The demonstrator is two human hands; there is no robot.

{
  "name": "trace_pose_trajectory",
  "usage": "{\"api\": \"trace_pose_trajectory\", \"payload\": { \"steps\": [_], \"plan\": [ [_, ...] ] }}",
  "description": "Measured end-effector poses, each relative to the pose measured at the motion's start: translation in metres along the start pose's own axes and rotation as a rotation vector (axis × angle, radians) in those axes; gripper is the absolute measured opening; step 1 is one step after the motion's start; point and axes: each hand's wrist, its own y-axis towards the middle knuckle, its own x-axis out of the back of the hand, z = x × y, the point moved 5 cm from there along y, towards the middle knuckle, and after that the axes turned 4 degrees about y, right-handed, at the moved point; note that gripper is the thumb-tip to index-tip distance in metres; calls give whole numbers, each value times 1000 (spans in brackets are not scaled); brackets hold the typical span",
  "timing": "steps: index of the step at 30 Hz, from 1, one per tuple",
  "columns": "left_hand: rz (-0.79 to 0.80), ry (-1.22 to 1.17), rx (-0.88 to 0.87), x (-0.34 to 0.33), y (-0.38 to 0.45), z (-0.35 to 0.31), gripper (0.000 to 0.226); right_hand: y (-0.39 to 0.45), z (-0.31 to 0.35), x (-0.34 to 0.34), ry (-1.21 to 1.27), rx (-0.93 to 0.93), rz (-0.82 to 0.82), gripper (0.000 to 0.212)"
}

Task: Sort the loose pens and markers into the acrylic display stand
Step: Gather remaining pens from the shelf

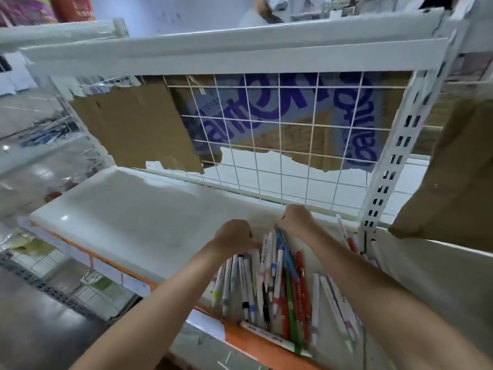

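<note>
A heap of loose pens and markers [277,284], mostly white-barrelled with some red, green and blue ones, lies on the white shelf [128,209] near its front right. My left hand [234,235] is curled over the far left end of the heap, fingers closed on the tops of several white pens. My right hand [296,218] is closed at the far end of the heap, where a blue pen [286,252] and white ones point up to it. No acrylic display stand is in view.
A white wire grid [280,145] with torn cardboard [138,129] behind it backs the shelf. A slotted white upright [392,161] stands at the right, with a few pens [346,236] beside it. An orange price rail [256,340] runs along the shelf's front edge.
</note>
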Motion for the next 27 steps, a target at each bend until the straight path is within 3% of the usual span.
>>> {"api": "trace_pose_trajectory", "payload": {
  "steps": [3,6,9,14,20,27],
  "plan": [
    [72,-115,-47,3,10,5,26,-3,7,0,87,-74,-2,24],
    [155,-411,-104,12,13,7,18,-15,6,16,320,-84,-63,22],
    [218,-760,-147,26,14,2,7,-38,4,43,644,-93,-217,14],
    [186,-1020,-310,58,11,-27,7,-87,-2,89,992,-41,-466,8],
    [199,-1063,-535,78,-22,-98,10,-153,-28,121,1040,-47,-642,11],
    [250,-897,-783,52,-92,-200,9,-265,-73,143,919,-8,-792,16]
  ]
}}
